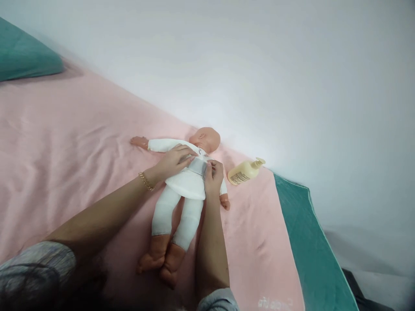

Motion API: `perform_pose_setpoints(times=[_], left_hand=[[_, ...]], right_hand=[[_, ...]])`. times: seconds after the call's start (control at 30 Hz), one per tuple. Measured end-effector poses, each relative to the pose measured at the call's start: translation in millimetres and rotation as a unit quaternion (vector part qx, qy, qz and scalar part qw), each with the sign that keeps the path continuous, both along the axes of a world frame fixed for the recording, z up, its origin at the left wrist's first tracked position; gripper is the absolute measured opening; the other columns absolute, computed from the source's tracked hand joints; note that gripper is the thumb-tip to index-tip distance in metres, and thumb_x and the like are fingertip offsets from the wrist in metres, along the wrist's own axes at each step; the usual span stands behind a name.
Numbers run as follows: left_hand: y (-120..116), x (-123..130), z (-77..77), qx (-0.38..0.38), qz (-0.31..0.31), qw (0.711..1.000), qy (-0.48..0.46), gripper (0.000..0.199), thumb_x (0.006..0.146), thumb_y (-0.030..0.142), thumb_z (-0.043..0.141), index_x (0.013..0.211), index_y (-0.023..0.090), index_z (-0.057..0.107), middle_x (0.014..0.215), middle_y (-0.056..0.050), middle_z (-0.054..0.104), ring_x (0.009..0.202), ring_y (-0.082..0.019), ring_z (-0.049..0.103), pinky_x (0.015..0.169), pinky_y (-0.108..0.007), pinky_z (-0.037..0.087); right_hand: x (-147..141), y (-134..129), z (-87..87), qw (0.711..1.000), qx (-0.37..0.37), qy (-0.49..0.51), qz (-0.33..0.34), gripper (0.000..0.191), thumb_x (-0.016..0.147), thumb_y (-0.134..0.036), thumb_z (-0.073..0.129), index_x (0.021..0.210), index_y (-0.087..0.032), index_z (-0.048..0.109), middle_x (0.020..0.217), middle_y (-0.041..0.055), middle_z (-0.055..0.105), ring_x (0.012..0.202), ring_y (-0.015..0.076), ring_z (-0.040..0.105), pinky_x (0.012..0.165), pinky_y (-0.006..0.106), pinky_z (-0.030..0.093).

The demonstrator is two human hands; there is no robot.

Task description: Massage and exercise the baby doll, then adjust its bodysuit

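Observation:
A baby doll [186,185] in white clothes lies on its back on the pink sheet, its bald head turned toward the wall. Across its chest is a grey rectangular piece [197,166] that looks like cloth or a band. My left hand [177,160], a gold bracelet at its wrist, rests on the doll's chest with fingers stretched and thumb apart, touching the left side of the grey piece. On the other side, my right hand [214,175] has its fingers curled and pinches the right edge of that piece. Its fingertips are partly hidden.
A yellow pump bottle [243,172] lies tilted to the right of the doll, close to the white wall [259,77]. The pink sheet [81,142] has folds at the left. Green fabric [311,242] borders the right side, and a green pillow [27,56] sits at upper left.

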State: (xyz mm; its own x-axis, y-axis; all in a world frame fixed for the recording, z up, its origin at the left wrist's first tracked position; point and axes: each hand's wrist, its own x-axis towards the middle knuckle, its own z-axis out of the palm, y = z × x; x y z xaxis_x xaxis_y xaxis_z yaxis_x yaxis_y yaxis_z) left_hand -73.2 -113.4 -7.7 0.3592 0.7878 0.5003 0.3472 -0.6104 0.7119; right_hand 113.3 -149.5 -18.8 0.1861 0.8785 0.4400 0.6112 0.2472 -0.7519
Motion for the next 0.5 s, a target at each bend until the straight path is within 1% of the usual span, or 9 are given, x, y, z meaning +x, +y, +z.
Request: perform_pose_setpoints(times=[0.07, 0.2, 0.33, 0.4, 0.5], left_hand=[[2.8, -0.5, -2.2, 0.026, -0.003, 1.0, 0.006, 0.038, 0.098, 0.041, 0.041, 0.112, 0.017, 0.067, 0.116, -0.009, 0.069, 0.115, -0.025, 0.056, 0.103, -0.04, 0.04], [6.9, 3.0, -8.4, 0.026, -0.03, 0.998, 0.058, 0.04, 0.099, 0.043, 0.04, 0.112, 0.016, 0.067, 0.117, -0.01, 0.069, 0.115, -0.026, 0.056, 0.104, -0.042, 0.039], [10.6, 6.6, -12.2, 0.005, -0.033, 0.995, 0.097, 0.039, 0.099, 0.044, 0.041, 0.107, 0.017, 0.068, 0.112, -0.009, 0.07, 0.11, -0.027, 0.058, 0.102, -0.043, 0.04], [12.1, 7.0, -13.0, 0.0, -0.031, 0.994, 0.108, 0.039, 0.099, 0.044, 0.041, 0.106, 0.016, 0.068, 0.111, -0.01, 0.071, 0.108, -0.027, 0.058, 0.101, -0.043, 0.041], [13.7, 6.9, -14.1, 0.0, -0.03, 0.993, 0.111, 0.039, 0.098, 0.044, 0.041, 0.105, 0.017, 0.068, 0.111, -0.01, 0.071, 0.108, -0.027, 0.058, 0.101, -0.043, 0.041]], right_hand=[[-0.4, 1.8, 0.9, 1.0, 0.004, -0.002, 0.028, 0.023, 0.095, -0.037, 0.043, 0.098, -0.023, 0.059, 0.106, 0.0085, 0.064, 0.107, 0.0212, 0.055, 0.098, 0.036, 0.042], [0.2, 6.9, 2.4, 0.998, -0.01, -0.031, 0.06, 0.026, 0.095, -0.037, 0.043, 0.094, -0.021, 0.063, 0.104, 0.0094, 0.067, 0.105, 0.0222, 0.055, 0.099, 0.038, 0.04], [1.3, 15.9, 3.2, 0.993, -0.078, -0.066, 0.055, 0.03, 0.095, -0.038, 0.042, 0.085, -0.02, 0.064, 0.096, 0.0097, 0.069, 0.097, 0.0235, 0.057, 0.094, 0.038, 0.042], [1.0, 20.8, 3.6, 0.991, -0.107, -0.062, 0.041, 0.032, 0.094, -0.039, 0.042, 0.081, -0.02, 0.064, 0.093, 0.01, 0.07, 0.092, 0.0237, 0.059, 0.091, 0.038, 0.043], [-0.8, 24.5, 3.2, 0.992, -0.114, -0.048, 0.024, 0.032, 0.094, -0.037, 0.041, 0.082, -0.021, 0.065, 0.094, 0.01, 0.071, 0.093, 0.0236, 0.06, 0.09, 0.037, 0.043]])
